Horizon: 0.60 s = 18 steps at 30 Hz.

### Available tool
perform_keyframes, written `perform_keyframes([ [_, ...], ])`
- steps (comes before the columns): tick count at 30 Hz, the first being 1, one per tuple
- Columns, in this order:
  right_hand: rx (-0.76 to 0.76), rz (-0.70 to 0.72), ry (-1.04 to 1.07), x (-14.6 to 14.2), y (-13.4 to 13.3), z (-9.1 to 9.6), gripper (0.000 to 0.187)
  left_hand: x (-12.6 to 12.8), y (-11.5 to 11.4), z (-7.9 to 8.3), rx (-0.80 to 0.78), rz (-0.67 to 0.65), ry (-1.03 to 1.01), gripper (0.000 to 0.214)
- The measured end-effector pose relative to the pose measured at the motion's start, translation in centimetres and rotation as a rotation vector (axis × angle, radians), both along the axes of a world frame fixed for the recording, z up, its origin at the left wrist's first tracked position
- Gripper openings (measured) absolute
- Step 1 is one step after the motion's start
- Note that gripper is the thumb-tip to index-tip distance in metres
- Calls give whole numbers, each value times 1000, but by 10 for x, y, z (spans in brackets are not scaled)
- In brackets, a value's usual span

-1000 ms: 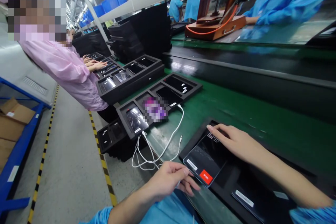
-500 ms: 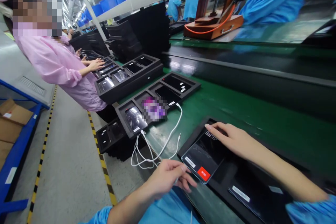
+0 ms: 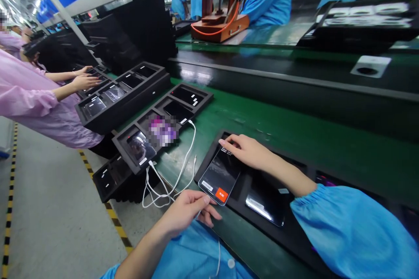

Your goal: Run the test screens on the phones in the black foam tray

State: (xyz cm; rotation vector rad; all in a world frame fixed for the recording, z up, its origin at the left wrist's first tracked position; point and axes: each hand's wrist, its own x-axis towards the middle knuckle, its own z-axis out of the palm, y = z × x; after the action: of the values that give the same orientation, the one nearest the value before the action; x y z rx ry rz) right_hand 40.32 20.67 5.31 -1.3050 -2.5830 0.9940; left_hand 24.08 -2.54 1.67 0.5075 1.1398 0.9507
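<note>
A smartphone (image 3: 218, 175) with a lit red-orange block and a white label at its lower end lies tilted at the near-left part of a black foam tray (image 3: 203, 166). My right hand (image 3: 247, 151) grips its upper end, thumb and fingers on the edges. Close to the phone's lower edge is my left hand (image 3: 193, 209), thumb and forefinger pinched on a thin white cable (image 3: 219, 248) that hangs down in front of the blue smock. The cable's tip is hidden by the fingers. Another phone (image 3: 266, 200) sits in the neighbouring compartment, below my right forearm.
Left of centre, a second foam tray (image 3: 131, 163) carries several phones, with white charging cables (image 3: 163, 195) trailing over the bench edge. Beyond stand more trays (image 3: 122, 107) and a person in pink (image 3: 39, 96). A wooden fixture (image 3: 220, 28) and a person in blue (image 3: 271, 0) are across the line.
The view has turned right, so the scene sits further left and more of the right sleeve shows. Both hands keep nearly the same places at the phone.
</note>
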Motion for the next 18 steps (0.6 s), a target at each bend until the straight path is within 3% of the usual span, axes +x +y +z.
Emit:
perform_keyframes([
  [13,-27,-108,-36,-4,-6,14,52,11,6,11,-15,59,79,71],
  [16,-33,-119,-31,-4,-6,16,49,9,6,13,18,-1,157,74],
  [18,-55,-112,4,3,-7,19,47,2,5,22,65,-112,340,70],
])
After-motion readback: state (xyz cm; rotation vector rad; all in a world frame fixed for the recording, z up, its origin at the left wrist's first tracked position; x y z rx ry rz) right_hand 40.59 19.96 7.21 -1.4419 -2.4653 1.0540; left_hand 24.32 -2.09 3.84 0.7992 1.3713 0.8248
